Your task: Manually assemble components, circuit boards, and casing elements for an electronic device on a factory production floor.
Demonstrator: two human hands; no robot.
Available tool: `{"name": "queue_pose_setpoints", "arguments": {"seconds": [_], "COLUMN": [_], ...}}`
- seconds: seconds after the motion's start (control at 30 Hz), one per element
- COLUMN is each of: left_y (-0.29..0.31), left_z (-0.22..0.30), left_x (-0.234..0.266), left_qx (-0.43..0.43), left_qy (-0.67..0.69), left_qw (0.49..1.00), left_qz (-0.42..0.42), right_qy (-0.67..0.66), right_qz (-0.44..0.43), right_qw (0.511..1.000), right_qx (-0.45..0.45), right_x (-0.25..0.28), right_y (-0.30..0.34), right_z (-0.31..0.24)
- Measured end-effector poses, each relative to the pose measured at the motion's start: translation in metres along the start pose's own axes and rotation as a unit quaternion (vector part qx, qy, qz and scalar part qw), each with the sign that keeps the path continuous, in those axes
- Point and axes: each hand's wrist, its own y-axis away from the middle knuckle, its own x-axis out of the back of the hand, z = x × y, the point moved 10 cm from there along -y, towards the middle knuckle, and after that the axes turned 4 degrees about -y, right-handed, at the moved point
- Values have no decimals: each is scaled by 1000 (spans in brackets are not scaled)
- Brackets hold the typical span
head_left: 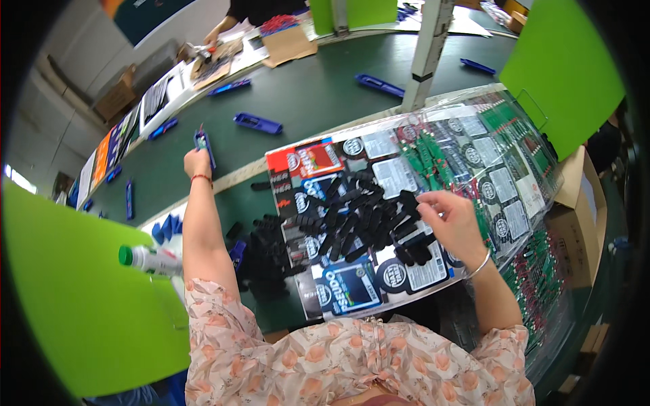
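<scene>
My left hand (198,164) reaches out over the green conveyor belt. Its fingers are closed round a long blue plastic casing (210,150), with small parts visible at its far end. On the right, my right hand (448,220) is over a heap of short black strips (359,220), thumb and forefinger pinched at one black piece (408,201) on the heap's right side. The heap lies on a printed cardboard sheet (308,287) in front of me. More dark strips (264,260) are piled to its left, partly hidden, beside another blue casing (237,254).
More blue casings (258,123) lie spaced along the green belt (305,88). Green circuit boards (428,159) sit under clear plastic on the right. A white bottle (152,259) with a green cap stands left. A white post (428,57) rises behind the sheet. Another person's hand (213,37) works across the belt.
</scene>
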Motion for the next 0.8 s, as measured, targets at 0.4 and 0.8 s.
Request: {"name": "queue_pose_setpoints", "arguments": {"seconds": [0.4, 0.8], "left_y": [42, 76], "left_z": [96, 126], "left_x": [27, -69], "left_qx": [-148, 3], "left_qy": [-212, 41], "left_qw": [955, 995], "left_qz": [144, -92], "right_qy": [297, 373], "right_qz": [73, 40], "right_qw": [951, 926], "right_qx": [48, -29], "right_x": [41, 34], "right_y": [-113, -126], "right_z": [79, 104]}}
